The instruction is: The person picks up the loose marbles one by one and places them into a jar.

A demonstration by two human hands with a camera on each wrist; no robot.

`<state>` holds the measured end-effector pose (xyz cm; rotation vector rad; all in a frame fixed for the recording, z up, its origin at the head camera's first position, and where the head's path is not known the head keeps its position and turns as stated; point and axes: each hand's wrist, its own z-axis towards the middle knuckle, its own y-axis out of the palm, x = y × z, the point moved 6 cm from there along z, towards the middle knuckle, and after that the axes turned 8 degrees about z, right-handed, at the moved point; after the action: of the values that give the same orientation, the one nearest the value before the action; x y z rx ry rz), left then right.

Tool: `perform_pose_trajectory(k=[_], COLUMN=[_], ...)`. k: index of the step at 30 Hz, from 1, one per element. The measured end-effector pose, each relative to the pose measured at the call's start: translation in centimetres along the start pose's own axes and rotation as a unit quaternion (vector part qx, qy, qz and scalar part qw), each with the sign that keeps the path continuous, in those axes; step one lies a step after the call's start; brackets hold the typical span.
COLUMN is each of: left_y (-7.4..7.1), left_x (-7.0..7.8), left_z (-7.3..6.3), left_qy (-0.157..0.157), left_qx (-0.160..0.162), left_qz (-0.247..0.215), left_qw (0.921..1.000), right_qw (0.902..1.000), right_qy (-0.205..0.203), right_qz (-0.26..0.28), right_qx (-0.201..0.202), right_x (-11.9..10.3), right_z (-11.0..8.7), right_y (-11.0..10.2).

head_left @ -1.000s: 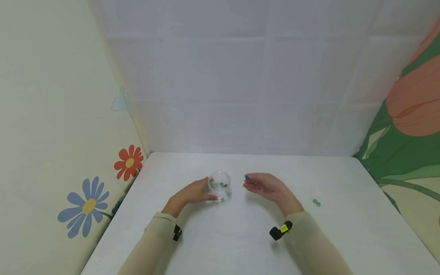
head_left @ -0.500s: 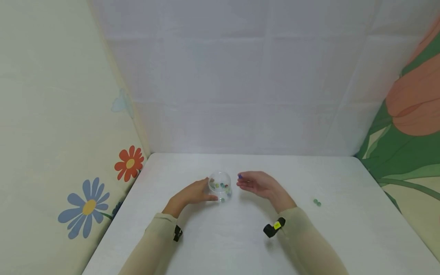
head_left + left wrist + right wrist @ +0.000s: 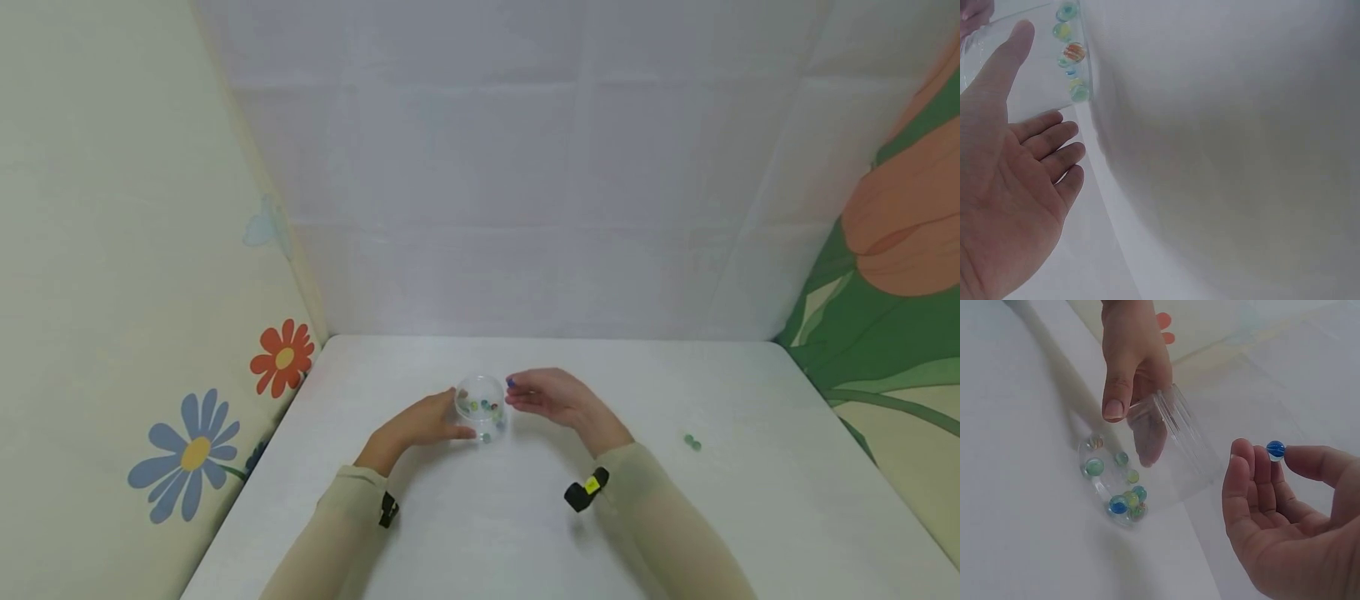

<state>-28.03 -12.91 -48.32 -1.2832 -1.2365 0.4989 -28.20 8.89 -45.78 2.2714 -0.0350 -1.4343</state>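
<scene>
A clear jar (image 3: pixel 481 408) stands on the white table, with several coloured marbles (image 3: pixel 1095 467) at its bottom. From its left side my left hand (image 3: pixel 426 419) grips it, the thumb on the near wall and the fingers round the other side. Just right of the jar's rim, my right hand (image 3: pixel 553 397) pinches a blue marble (image 3: pixel 1276 450) between thumb and fingertips. That marble is outside the jar, beside its open mouth in the right wrist view. In the left wrist view, the jar's upper part is cut off by the frame edge.
Two green marbles (image 3: pixel 692 442) lie on the white table (image 3: pixel 480 525) to the right of my right arm. A white cloth (image 3: pixel 465 167) hangs behind the table. Flower-patterned cloths (image 3: pixel 187 250) flank it on both sides.
My right hand has moved left with the blue marble, up close to the jar's rim. The left hand and the jar have stayed in place.
</scene>
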Motion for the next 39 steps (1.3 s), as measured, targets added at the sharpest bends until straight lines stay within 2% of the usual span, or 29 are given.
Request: perform_pose_trajectory(k=[8, 16, 27, 39], left_y=[0.0, 0.0, 0.0, 0.1], left_x=[0.0, 0.1, 0.0, -0.2], left_z=[0.0, -0.1, -0.1, 0.0], left_qy=[0.000, 0.001, 0.000, -0.004], left_qx=[0.002, 0.002, 0.003, -0.001], left_qz=[-0.004, -0.001, 0.000, 0.004], left_qw=[1.0000, 1.0000, 1.0000, 1.0000], right_qw=[0.9984, 0.9947, 0.9909, 0.9903], right_qy=[-0.003, -0.003, 0.007, 0.012], right_qz=[-0.056, -0.102, -0.132, -0.136], right_qx=[0.002, 0.010, 0.024, 0.025], right_x=[-0.3, -0.9, -1.3, -1.4], right_z=[0.7, 0.4, 0.7, 0.8], right_y=[0.8, 1.4, 1.6, 1.6])
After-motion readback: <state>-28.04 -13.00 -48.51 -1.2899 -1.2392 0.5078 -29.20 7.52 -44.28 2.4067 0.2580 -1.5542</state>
